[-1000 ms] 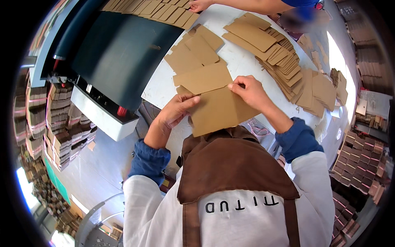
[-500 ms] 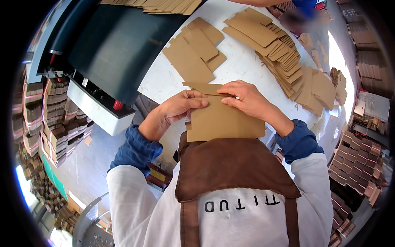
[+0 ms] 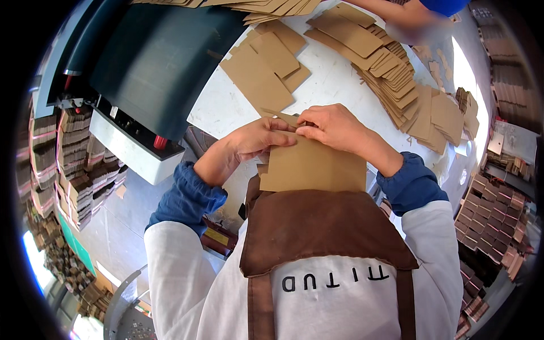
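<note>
A brown cardboard piece (image 3: 317, 167) stands in front of my chest, its lower edge by my brown apron (image 3: 328, 224). My left hand (image 3: 258, 139) pinches its upper left part, thumb on the near face. Close beside it, my right hand (image 3: 331, 127) has its fingers bent over the top edge, pressing a narrow flap (image 3: 283, 116) there. Both hands are closed on the cardboard, and their fingertips are partly hidden. Just beyond, several flat cardboard pieces (image 3: 258, 73) lie overlapping on the white table (image 3: 209, 107).
A fanned pile of cardboard blanks (image 3: 385, 73) lies at the table's right. On the left stands a machine with a dark belt (image 3: 164, 62), more blanks (image 3: 277, 7) at its far end. Another person's arm (image 3: 379, 8) reaches in at the top. Bundled cardboard stacks (image 3: 73, 153) stand left.
My right hand has moved slightly left and curled tighter over the cardboard's top edge, nearer my left hand. The flap is now more bent. More blanks show on the belt; the other person's arm has moved.
</note>
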Demonstrator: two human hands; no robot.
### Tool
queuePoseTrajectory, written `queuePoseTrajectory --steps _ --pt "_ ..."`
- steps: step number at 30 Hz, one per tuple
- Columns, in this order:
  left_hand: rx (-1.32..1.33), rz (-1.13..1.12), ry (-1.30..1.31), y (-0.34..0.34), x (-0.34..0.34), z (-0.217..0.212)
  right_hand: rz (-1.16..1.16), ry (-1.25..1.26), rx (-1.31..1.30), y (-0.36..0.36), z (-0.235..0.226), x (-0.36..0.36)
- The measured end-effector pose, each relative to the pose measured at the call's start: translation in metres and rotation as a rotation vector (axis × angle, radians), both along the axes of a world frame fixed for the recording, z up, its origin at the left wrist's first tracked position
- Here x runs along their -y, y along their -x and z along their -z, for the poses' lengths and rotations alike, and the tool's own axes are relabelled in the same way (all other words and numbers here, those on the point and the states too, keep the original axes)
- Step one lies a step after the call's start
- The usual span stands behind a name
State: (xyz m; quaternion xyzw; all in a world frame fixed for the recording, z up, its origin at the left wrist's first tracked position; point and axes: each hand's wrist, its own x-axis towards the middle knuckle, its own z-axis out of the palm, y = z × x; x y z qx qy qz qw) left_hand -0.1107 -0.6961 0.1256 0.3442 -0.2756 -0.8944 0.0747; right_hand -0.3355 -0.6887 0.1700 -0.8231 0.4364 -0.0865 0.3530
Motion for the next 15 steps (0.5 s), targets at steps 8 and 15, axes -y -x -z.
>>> queuePoseTrajectory --steps 8,15 --pt "0.018 0.007 0.004 0.005 0.005 -0.005 -0.067 0.161 -0.024 0.003 0.021 0.001" --pt "-0.021 -0.030 -0.050 0.006 0.004 0.004 -0.057 0.009 -0.033 0.004 0.010 0.014"
